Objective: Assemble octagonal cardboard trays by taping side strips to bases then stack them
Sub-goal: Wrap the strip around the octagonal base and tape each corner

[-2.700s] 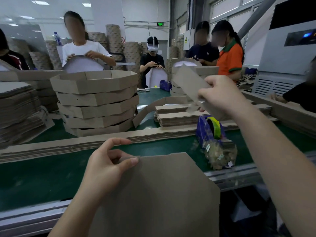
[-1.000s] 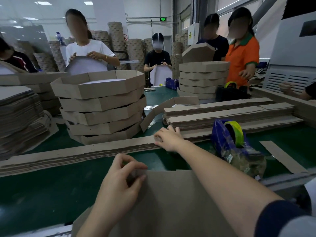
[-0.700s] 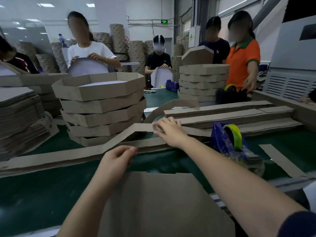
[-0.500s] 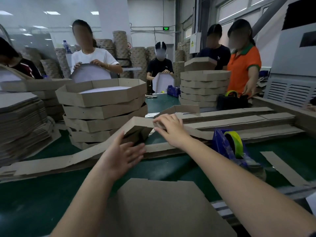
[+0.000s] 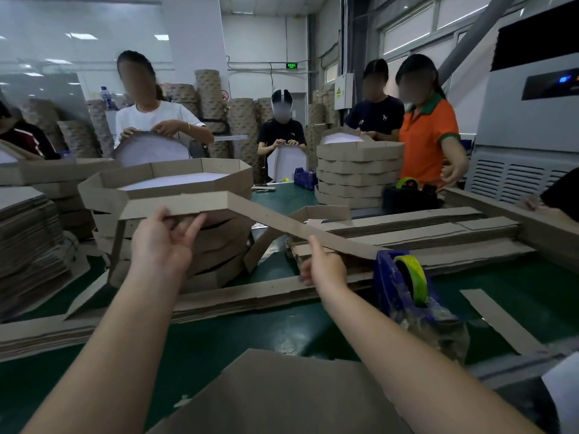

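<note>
A long creased cardboard side strip (image 5: pixel 266 213) hangs bent in the air above the green table. My left hand (image 5: pixel 163 239) pinches its upper flat section between thumb and fingers. My right hand (image 5: pixel 322 267) grips the sloping part further right, thumb on top. The strip's left end drops down towards the table. An octagonal cardboard base (image 5: pixel 282 393) lies flat at the near edge below my arms, with neither hand on it. A blue tape dispenser (image 5: pixel 404 283) with a yellow-green roll stands just right of my right hand.
A stack of finished trays (image 5: pixel 169 183) stands behind the strip. Piles of flat strips (image 5: pixel 423 233) lie across the middle, flat bases (image 5: pixel 25 233) are stacked at left, and a loose strip (image 5: pixel 501 324) at right. Several workers and another tray stack (image 5: pixel 357 170) are opposite.
My left hand left the base and took hold of the strip. Both hands have lifted the strip off the pile and raised it, so it now bends in the air.
</note>
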